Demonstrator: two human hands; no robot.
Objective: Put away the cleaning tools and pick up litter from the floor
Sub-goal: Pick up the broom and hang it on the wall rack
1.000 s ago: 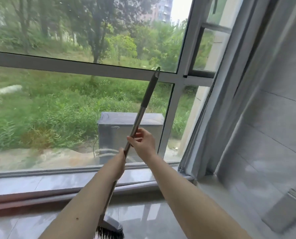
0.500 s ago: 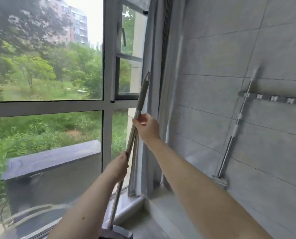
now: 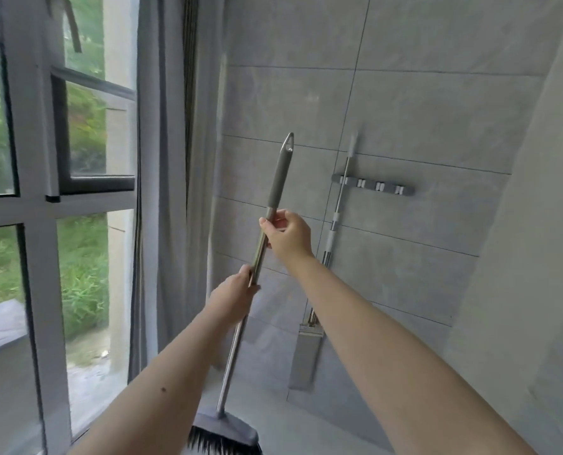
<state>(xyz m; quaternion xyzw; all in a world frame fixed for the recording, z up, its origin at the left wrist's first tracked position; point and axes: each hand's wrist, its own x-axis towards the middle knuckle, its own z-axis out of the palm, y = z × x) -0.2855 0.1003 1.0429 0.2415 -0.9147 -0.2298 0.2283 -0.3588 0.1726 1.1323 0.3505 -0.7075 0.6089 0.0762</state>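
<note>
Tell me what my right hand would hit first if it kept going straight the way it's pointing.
Probably the tiled wall. The right hand, gripping the broom, points forward and up-left toward bare tiles beside the curtain. The rack and hung mop sit off to its right. Depth is unclear.

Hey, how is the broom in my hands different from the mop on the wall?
The broom is held by the left hand and right hand; the mop hangs clipped in the wall rack. The broom ends in dark bristles, the mop in a flat grey head. The broom leans well over; the mop hangs nearer to upright. Both have metal poles with grey grips.
</note>
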